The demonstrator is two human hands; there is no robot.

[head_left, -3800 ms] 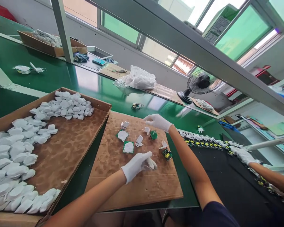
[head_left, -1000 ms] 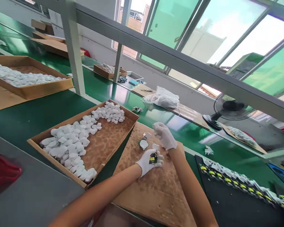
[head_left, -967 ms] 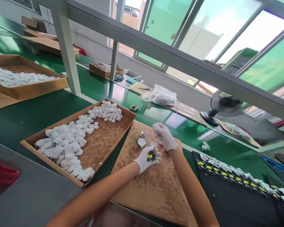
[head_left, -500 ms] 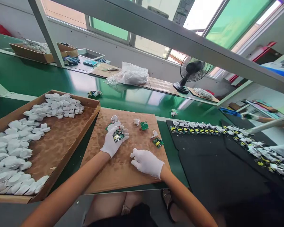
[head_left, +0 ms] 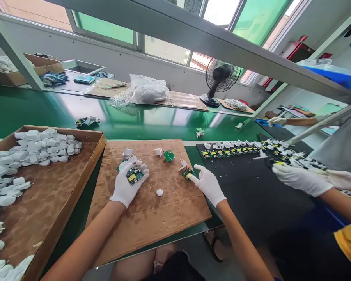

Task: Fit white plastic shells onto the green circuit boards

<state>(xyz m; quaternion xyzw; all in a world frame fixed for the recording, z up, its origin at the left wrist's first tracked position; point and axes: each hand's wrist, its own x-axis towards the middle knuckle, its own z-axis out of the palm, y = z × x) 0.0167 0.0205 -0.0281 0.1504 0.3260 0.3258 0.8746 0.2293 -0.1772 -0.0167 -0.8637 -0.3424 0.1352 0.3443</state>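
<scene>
My left hand [head_left: 127, 185], in a white glove, is closed around a green circuit board [head_left: 134, 175] with a yellow transformer on it. Just beyond the fingers, a white plug [head_left: 128, 153] and a bit of green board show; whether they join the held board is unclear. My right hand [head_left: 209, 183], also gloved, has thumb and forefinger apart at another circuit board [head_left: 188, 173], whose wired white plug [head_left: 183, 164] lies beside it. The thumb appears to touch that board. Between the hands sits a small white round piece [head_left: 159, 192]. Farther back rests a green board [head_left: 169, 155] with its plug [head_left: 158, 152].
All this lies on a cardboard sheet [head_left: 152, 226]. At left stands a cardboard tray [head_left: 67, 195] of white covers [head_left: 32, 148]. Rows of boards with plugs [head_left: 229, 150] line a black mat [head_left: 245, 195]. A co-worker's gloved hands [head_left: 304, 179] handle a plug assembly at right.
My right hand has moved right to the board with its fingers spread, and the small white piece now shows on the cardboard. A co-worker's hands have come in at right. The view has shifted.
</scene>
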